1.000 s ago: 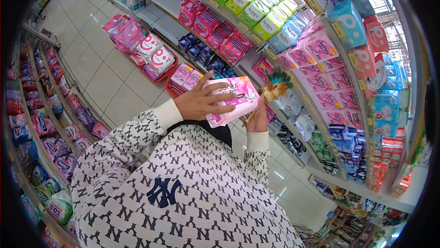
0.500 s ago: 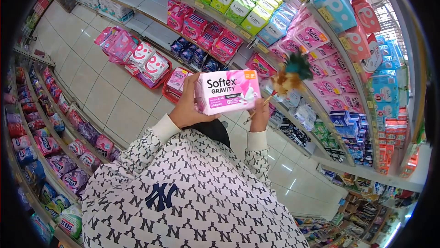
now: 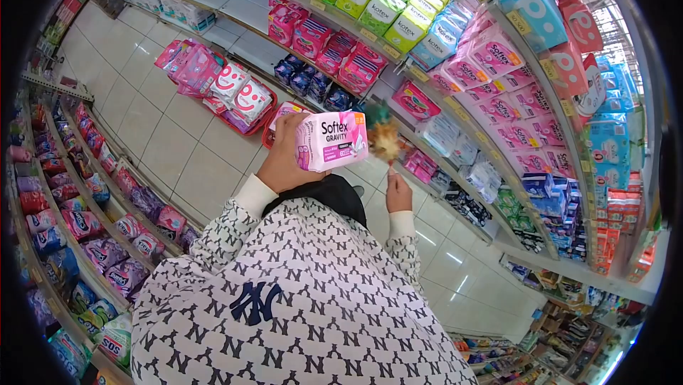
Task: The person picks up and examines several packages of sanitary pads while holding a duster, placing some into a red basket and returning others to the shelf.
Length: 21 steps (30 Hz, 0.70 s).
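My left hand (image 3: 279,163) grips the left side of a pink and white Softex Gravity pack of sanitary pads (image 3: 333,142), held up in front of my chest with its printed face towards me. Closed around the thin handle of a small feather duster, my right hand (image 3: 399,194) is just right of the pack and apart from it. The tan and green feathers of the duster (image 3: 385,140) are smeared by motion and sit right beside the pack's right edge.
A long shelf with green Kotex packs (image 3: 380,12) and pink Softex packs (image 3: 494,51) curves ahead and to the right. Red baskets of pink and white packs (image 3: 242,97) stand on the tiled floor (image 3: 167,143). Another shelf of bagged goods (image 3: 107,253) runs along the left.
The pack has shifted slightly left and turned, showing more of its left end. My right hand has come off its edge, and the duster has swung left towards it.
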Each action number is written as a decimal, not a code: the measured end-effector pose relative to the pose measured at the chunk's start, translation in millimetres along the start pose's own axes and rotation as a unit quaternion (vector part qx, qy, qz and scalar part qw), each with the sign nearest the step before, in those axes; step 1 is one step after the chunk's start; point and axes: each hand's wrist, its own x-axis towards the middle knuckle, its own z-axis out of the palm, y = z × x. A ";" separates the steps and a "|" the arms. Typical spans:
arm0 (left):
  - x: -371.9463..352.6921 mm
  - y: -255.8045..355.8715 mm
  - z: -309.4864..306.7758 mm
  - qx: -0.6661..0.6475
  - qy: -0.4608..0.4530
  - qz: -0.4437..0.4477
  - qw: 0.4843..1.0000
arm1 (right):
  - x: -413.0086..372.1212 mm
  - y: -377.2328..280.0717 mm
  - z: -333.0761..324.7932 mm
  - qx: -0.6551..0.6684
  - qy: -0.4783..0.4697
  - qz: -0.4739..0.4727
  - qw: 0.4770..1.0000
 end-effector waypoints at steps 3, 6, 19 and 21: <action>0.7 -3.3 -2.7 -0.009 -0.011 -0.010 1.000 | -15.7 -22.6 -4.3 0.083 -0.021 -0.029 0.996; 6.2 -1.1 -1.6 -0.019 -0.011 0.004 1.000 | -36.6 -41.1 -0.9 -0.036 -0.097 -0.148 0.984; 12.6 12.4 5.4 -0.102 -0.125 0.121 0.980 | 29.0 -56.6 4.9 0.667 -0.109 0.057 0.735; 9.3 18.6 9.5 -0.164 -0.086 0.030 0.982 | 30.5 -57.3 6.3 0.675 -0.092 0.032 0.732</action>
